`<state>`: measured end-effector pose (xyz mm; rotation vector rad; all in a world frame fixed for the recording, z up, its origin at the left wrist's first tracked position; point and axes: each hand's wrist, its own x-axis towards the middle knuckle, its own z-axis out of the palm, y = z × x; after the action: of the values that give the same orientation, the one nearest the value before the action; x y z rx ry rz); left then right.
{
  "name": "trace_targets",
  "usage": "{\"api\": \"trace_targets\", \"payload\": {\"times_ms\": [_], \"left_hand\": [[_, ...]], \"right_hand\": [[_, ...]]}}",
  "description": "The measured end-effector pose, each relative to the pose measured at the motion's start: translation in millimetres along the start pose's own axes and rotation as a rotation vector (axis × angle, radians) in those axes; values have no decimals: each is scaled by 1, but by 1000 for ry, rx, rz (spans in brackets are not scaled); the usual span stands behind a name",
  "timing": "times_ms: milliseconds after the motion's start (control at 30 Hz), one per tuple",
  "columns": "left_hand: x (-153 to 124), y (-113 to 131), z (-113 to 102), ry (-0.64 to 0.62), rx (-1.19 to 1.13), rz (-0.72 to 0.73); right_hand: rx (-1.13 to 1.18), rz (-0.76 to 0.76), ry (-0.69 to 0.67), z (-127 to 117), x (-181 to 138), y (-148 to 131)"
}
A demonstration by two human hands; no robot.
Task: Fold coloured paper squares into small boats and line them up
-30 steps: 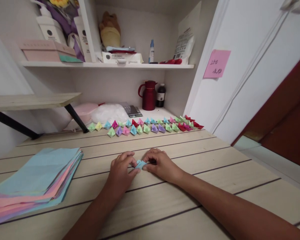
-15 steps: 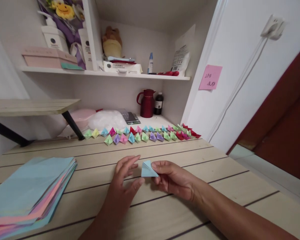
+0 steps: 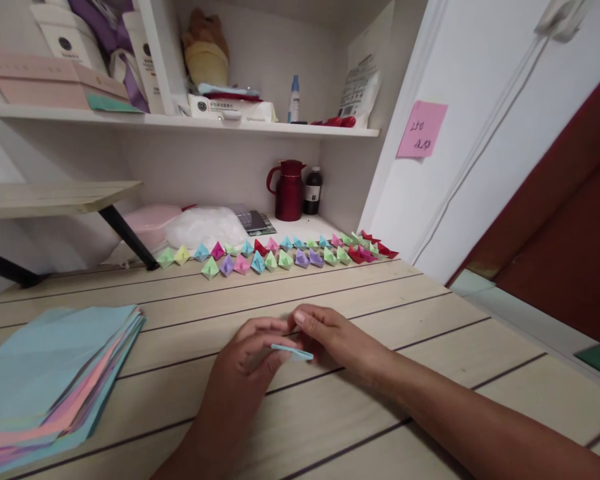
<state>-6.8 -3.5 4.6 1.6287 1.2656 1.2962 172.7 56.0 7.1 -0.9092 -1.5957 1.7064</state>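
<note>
A small piece of folded light-blue paper (image 3: pixel 294 352) shows nearly edge-on above the tabletop. My left hand (image 3: pixel 247 357) pinches its left end between thumb and fingers. Close on the other side, my right hand (image 3: pixel 333 337) is curled, its thumb and index fingertip meeting by the left fingertips, just above the paper. Its lower fingers pass behind the paper, and whether they grip it is hidden. Beyond both hands, several small folded paper boats (image 3: pixel 286 260) in many colours stand in two rows. To the left lies a stack of coloured paper (image 3: pixel 65 360), light blue on top.
A wooden riser (image 3: pixel 60 199) on black legs stands at the left. Behind the boats are a white plastic bag (image 3: pixel 205 227), a dark red jug (image 3: pixel 289 193) and a dark bottle (image 3: pixel 313 192). A white shelf (image 3: pixel 220 127) runs above. A pink note (image 3: pixel 422 131) sticks to the wall.
The blue paper has passed into my left hand's pinch and turned from face-on to edge-on. My right thumb has come off it and the hands are closer together. The camera view has tilted downward.
</note>
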Motion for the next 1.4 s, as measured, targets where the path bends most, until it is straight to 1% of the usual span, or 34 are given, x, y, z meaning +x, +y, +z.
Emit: {"api": "trace_targets", "payload": {"times_ms": [33, 67, 133, 200, 300, 367, 467, 533, 600, 633, 700, 767, 833, 967, 1033, 1200, 1300, 1400], "left_hand": [[1, 0, 0, 11, -18, -78], [1, 1, 0, 20, -35, -153], [2, -1, -1, 42, -63, -273], [2, -4, -2, 73, -80, -332], [2, -9, -4, 95, -93, -362], [3, -11, -5, 86, -112, -370], [2, -12, -3, 57, -153, -364], [2, -11, 0, 7, -178, -334], [1, -8, 2, -35, -196, -302], [1, -6, 2, -37, -201, -292], [1, -2, 2, 2, -215, -276], [1, 0, 1, 56, -242, -262], [1, 1, 1, 104, -273, -257], [1, -3, 5, 189, -329, -270], [1, -7, 9, 211, -365, -293], [2, -10, 13, 220, -388, -344], [1, -7, 12, 263, -379, -364], [0, -3, 11, 248, -440, -381]], "right_hand": [[-50, -84, 45, 0, -1, -1], [-80, -139, 62, 0, -2, -2], [-121, -170, 30, 0, -3, -3], [-207, -171, 4, 2, -4, -3], [-392, -169, 46, 8, -4, 0], [-453, -148, 82, 11, -5, 2], [-466, -123, 44, 13, -5, 5], [-464, -123, 2, 13, -5, 5], [-414, -115, -15, 13, -5, 5], [-351, -97, -15, 14, -4, 5], [-166, -50, 3, 18, -1, 6], [0, -21, 54, 24, 2, 6], [70, -23, 108, 28, 4, 8], [62, -53, 180, 33, 6, 9], [66, -77, 190, 34, 6, 9], [83, -124, 157, 35, 6, 8], [88, -138, 114, 36, 6, 9], [124, -130, 104, 35, 7, 10]]}}
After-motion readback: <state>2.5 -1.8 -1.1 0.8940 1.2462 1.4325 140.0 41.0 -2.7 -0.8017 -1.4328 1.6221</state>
